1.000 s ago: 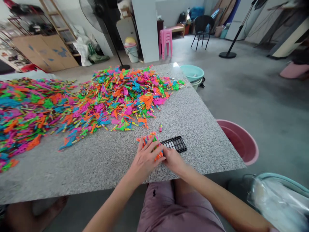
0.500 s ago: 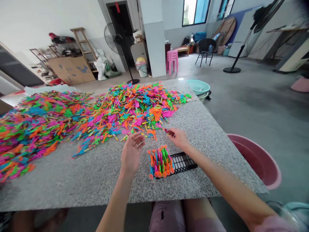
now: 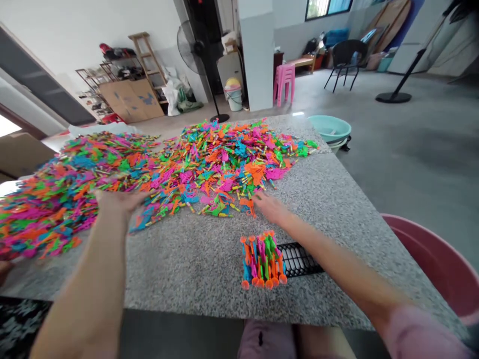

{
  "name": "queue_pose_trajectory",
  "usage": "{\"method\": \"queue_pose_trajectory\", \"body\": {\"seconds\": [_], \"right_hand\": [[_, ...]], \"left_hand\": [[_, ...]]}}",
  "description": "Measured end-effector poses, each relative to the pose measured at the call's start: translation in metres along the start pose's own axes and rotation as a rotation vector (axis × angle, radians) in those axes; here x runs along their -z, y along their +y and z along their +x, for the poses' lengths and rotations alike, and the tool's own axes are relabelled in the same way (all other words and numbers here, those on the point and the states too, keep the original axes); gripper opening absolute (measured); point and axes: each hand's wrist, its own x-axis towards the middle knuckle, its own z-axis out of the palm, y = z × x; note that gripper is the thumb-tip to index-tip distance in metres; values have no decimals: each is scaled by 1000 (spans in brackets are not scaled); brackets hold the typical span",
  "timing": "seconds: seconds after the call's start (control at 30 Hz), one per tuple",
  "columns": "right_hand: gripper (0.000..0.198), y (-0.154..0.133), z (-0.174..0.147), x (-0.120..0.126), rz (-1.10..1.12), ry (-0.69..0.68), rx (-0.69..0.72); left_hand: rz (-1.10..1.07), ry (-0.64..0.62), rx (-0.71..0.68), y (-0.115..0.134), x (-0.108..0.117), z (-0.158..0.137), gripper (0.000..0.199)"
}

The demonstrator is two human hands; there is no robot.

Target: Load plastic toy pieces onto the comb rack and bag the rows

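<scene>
A big heap of small bright plastic toys [image 3: 209, 164], several of them pistol-shaped, spreads over the speckled stone table. My left hand [image 3: 118, 202] is over the heap's front left part, its fingers smeared by motion. At the near edge of the heap, my right hand [image 3: 271, 205] reaches out with fingers stretched beside an orange toy pistol [image 3: 247, 204]; no toy shows in it. Closer to me lies a black plastic grid rack [image 3: 297, 259], partly behind my right forearm. Rows of coloured toys with orange suction-cup ends [image 3: 264, 262] fill its left part.
A pink tub [image 3: 422, 249] stands off the table's right edge, and a mint basin [image 3: 331, 127] is beyond the far right corner. Another person's hand [image 3: 3, 269] shows at the left edge. A standing fan [image 3: 198, 47] is behind the table.
My left hand has swung left, from beside the rack to the heap. My right hand has reached slightly forward to the orange toy pistol. The view has shifted a little left.
</scene>
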Motion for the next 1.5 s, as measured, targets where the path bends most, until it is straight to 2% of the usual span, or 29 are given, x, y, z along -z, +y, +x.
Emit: {"method": "queue_pose_trajectory", "body": {"seconds": [0.03, 0.1, 0.13, 0.2, 0.23, 0.3, 0.33, 0.37, 0.4, 0.47, 0.53, 0.6, 0.67, 0.73, 0.87, 1.0, 1.07, 1.2, 1.37, 1.5], "right_hand": [[40, -4, 15, -2, -57, -10, 24], [36, -9, 43, -9, -134, -43, 75], [36, -10, 54, -13, -150, -59, 110], [35, -7, 64, -19, -148, -71, 180], [35, -4, 63, -21, -129, -59, 198], [32, 5, 48, -20, -42, 12, 159], [29, 11, 34, -18, 32, 68, 94], [27, 16, 17, -14, 125, 131, -5], [25, 20, -3, -11, 239, 184, -123], [17, 26, -48, -5, 517, 228, -349], [5, 26, -94, -4, 812, 177, -464], [14, 20, -130, -9, 1044, 101, -461], [20, 12, -154, -15, 1157, 83, -446], [18, 3, -165, -19, 1155, 126, -470], [18, -10, -165, -13, 1074, 248, -485], [11, -19, -153, -7, 951, 333, -426], [11, -23, -146, -9, 930, 292, -374], [22, -29, -135, -17, 884, 120, -293], [25, -36, -126, -9, 595, 11, -76], [26, -39, -115, 8, 462, -114, -109]], "left_hand": [[47, 42, 4, 10, 4, 8, 55], [167, 47, 66, 1, 4, 2, 56], [223, 0, 94, -15, 1, -12, 51], [308, -164, 88, -59, -8, -60, 35], [424, -372, -64, -81, -13, -91, 33], [735, -771, -454, -117, -23, -152, 31], [865, -941, -635, -129, -27, -178, 31], [956, -1096, -794, -137, -32, -200, 38], [1050, -1197, -917, -143, -36, -215, 47], [1210, -1300, -1050, -152, -43, -229, 54], [1342, -1310, -1080, -159, -48, -227, 40], [1415, -1291, -1107, -165, -49, -221, 25], [1445, -1269, -1172, -168, -48, -218, 23], [1469, -1261, -1241, -170, -46, -220, 29], [1539, -1198, -1314, -174, -39, -227, 40], [1498, -1159, -1318, -178, -37, -226, 32], [1449, -1154, -1325, -179, -38, -224, 28], [1401, -1153, -1366, -181, -39, -221, 26], [1410, -1125, -1361, -182, -39, -221, 25], [1440, -1152, -1355, -179, -41, -222, 25]]}}
